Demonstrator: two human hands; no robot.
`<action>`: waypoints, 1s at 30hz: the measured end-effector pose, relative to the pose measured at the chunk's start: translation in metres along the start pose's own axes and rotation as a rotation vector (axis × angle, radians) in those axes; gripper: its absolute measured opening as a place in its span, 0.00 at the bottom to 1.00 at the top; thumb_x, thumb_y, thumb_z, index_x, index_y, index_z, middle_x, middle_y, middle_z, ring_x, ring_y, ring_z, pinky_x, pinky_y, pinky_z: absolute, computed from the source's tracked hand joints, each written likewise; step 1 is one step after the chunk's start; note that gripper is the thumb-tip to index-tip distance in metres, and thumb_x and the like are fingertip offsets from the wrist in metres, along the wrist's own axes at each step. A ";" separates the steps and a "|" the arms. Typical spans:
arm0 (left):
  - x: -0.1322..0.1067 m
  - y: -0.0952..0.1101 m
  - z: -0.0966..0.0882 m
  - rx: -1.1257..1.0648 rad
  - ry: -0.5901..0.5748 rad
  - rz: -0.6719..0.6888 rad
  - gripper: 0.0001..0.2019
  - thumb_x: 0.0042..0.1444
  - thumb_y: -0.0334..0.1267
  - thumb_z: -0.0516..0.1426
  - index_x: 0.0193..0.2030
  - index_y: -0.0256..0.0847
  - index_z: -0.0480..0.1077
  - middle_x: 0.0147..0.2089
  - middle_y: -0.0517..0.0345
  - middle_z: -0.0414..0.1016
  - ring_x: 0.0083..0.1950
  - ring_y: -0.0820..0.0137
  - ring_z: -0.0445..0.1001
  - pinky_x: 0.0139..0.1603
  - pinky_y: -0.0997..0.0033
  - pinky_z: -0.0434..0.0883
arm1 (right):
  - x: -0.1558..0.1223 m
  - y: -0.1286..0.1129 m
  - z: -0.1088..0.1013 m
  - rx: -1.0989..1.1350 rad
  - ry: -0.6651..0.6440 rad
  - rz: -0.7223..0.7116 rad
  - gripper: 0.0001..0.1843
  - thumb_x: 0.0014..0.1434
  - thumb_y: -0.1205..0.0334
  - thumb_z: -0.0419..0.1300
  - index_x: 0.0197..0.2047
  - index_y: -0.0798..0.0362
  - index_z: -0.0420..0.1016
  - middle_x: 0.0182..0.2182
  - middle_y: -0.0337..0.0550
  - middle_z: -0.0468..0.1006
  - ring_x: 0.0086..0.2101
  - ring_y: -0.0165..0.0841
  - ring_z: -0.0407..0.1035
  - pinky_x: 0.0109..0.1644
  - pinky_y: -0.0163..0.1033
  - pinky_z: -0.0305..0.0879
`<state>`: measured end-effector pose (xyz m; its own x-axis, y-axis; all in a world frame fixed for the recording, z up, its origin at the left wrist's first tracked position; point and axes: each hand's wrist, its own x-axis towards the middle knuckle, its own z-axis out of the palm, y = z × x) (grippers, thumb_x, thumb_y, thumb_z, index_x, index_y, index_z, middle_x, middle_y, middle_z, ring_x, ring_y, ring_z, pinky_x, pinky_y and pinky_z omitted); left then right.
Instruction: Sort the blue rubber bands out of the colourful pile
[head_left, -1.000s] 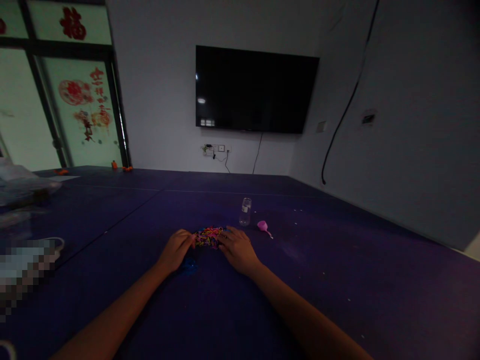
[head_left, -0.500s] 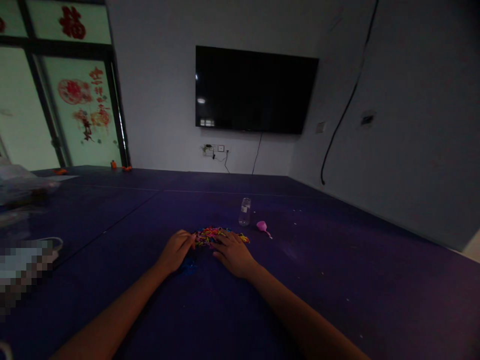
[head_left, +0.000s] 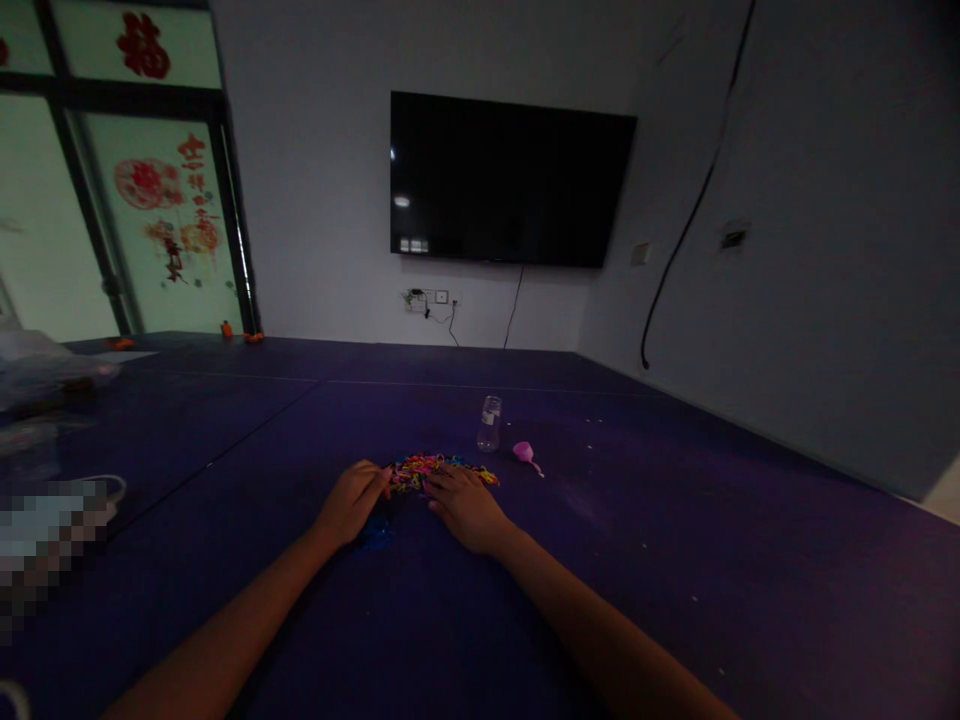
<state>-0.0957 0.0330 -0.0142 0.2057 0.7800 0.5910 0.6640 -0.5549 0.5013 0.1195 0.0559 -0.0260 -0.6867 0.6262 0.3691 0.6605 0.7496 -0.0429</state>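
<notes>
Heap of small multicoloured bands [head_left: 411,470]: lying on the purple surface [head_left: 420,620], probably handling as light, soft, springy and tangle-prone, best pinched in tufts at its loose edges. Left hand [head_left: 356,500] is touching its left end, grip impossible to tell; right hand [head_left: 469,508] is resting unclenched across it, fingers extended. Clear bottle [head_left: 489,425] is standing just beyond.

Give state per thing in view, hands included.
Colourful pile: spread out, partly covered
Left hand: touching its left edge, grip unclear
Right hand: open, palm down on it
Clear bottle: upright, cap unclear
Pink scoop: lying, apart from bottle
Blue item: too dark to tell
TV: screen dark
Black cable: hanging
Glass door: shut or ajar unclear
</notes>
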 end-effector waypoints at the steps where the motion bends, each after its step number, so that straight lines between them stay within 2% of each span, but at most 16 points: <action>1: 0.000 0.000 0.000 0.002 -0.001 -0.001 0.26 0.63 0.49 0.40 0.22 0.42 0.70 0.27 0.57 0.73 0.35 0.67 0.71 0.43 0.66 0.66 | 0.000 0.000 0.000 0.006 0.004 0.006 0.20 0.65 0.60 0.46 0.57 0.53 0.67 0.55 0.47 0.69 0.60 0.39 0.54 0.63 0.50 0.49; 10: 0.000 -0.002 0.000 -0.006 -0.001 -0.003 0.26 0.62 0.49 0.41 0.22 0.41 0.70 0.27 0.56 0.73 0.35 0.67 0.72 0.42 0.66 0.67 | -0.001 0.002 0.002 0.005 0.081 0.035 0.19 0.64 0.61 0.48 0.57 0.54 0.66 0.57 0.53 0.65 0.58 0.42 0.56 0.62 0.51 0.51; 17: 0.000 -0.002 0.001 -0.016 -0.005 -0.012 0.26 0.62 0.50 0.41 0.22 0.42 0.70 0.27 0.56 0.73 0.35 0.66 0.71 0.43 0.66 0.67 | -0.001 0.000 0.000 0.026 0.121 0.025 0.19 0.63 0.64 0.49 0.55 0.55 0.66 0.55 0.52 0.68 0.57 0.41 0.59 0.60 0.48 0.54; 30: 0.001 -0.001 0.003 0.005 -0.009 -0.029 0.27 0.62 0.50 0.40 0.22 0.42 0.70 0.27 0.57 0.72 0.35 0.67 0.71 0.42 0.67 0.66 | -0.001 0.001 -0.001 0.008 0.005 0.008 0.20 0.66 0.57 0.46 0.56 0.51 0.68 0.58 0.48 0.65 0.59 0.41 0.54 0.63 0.49 0.48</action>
<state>-0.0934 0.0356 -0.0160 0.1928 0.7986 0.5701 0.6736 -0.5302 0.5149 0.1209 0.0562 -0.0257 -0.6801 0.6311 0.3730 0.6635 0.7463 -0.0530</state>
